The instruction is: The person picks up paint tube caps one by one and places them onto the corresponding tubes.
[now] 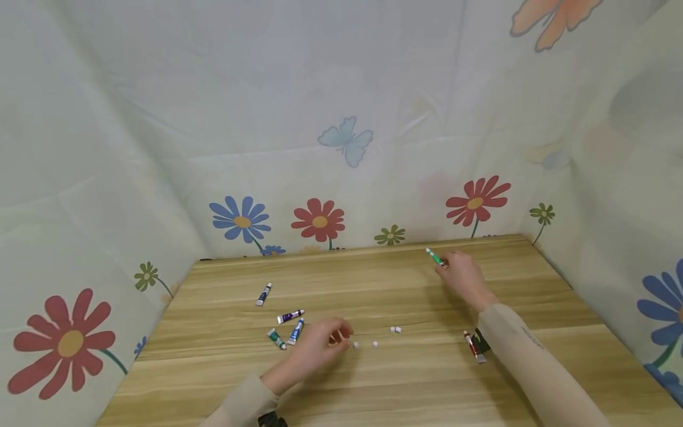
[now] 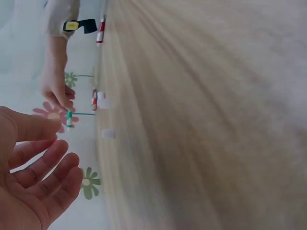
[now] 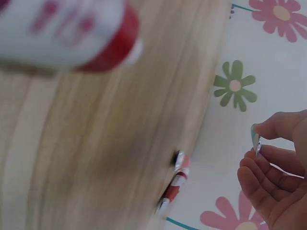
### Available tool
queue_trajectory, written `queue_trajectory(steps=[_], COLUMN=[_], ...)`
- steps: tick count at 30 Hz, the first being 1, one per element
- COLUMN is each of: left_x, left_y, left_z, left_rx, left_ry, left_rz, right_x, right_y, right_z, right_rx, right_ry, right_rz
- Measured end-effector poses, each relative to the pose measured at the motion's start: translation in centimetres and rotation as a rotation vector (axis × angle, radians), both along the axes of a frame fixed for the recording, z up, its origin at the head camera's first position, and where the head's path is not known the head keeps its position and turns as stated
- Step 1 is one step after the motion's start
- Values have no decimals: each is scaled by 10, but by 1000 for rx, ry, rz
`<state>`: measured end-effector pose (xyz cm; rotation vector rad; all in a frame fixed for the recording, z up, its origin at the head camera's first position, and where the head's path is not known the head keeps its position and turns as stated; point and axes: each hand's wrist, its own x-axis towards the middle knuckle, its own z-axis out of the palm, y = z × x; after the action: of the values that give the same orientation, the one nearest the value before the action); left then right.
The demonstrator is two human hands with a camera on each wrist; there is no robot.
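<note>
My right hand point(image 1: 463, 274), above the far right of the table, pinches a small green-and-white paint tube point(image 1: 434, 257) between thumb and fingers. In the right wrist view the tube point(image 3: 256, 140) is seen nearly edge-on at the fingertips. My left hand point(image 1: 320, 344) hovers over the table's middle, its fingers loosely curved with nothing between them, as the left wrist view of the hand point(image 2: 38, 177) shows. Small white caps point(image 1: 375, 344) lie just right of it. A red paint tube point(image 1: 474, 347) lies below the right wrist. Another red tube point(image 3: 173, 184) shows in the right wrist view.
Left of my left hand lie a green tube point(image 1: 277, 339), a blue tube point(image 1: 296, 331), a purple tube point(image 1: 290, 316) and, farther back, a dark blue tube point(image 1: 264, 294). A flowered cloth point(image 1: 373, 178) hangs behind the wooden table point(image 1: 224, 379).
</note>
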<state>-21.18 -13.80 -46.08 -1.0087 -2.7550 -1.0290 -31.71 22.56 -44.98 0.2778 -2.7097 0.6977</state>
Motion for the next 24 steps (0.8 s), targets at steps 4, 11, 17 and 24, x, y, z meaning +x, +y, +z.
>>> queue_trajectory(steps=[4, 11, 17, 24], left_x=[6, 13, 16, 12], left_y=[-2, -6, -7, 0], left_z=[-7, -17, -19, -17], left_rx=[-7, 10, -10, -51], left_ry=[-7, -75, -74, -109], left_rz=[-15, -56, -41, -17], right_x=[-3, -9, -14, -17], right_y=[2, 3, 4, 8], right_z=[-3, -6, -10, -14], right_rx=[-9, 6, 26, 67], right_ry=[-52, -94, -191, -229], right_rz=[2, 14, 25, -1])
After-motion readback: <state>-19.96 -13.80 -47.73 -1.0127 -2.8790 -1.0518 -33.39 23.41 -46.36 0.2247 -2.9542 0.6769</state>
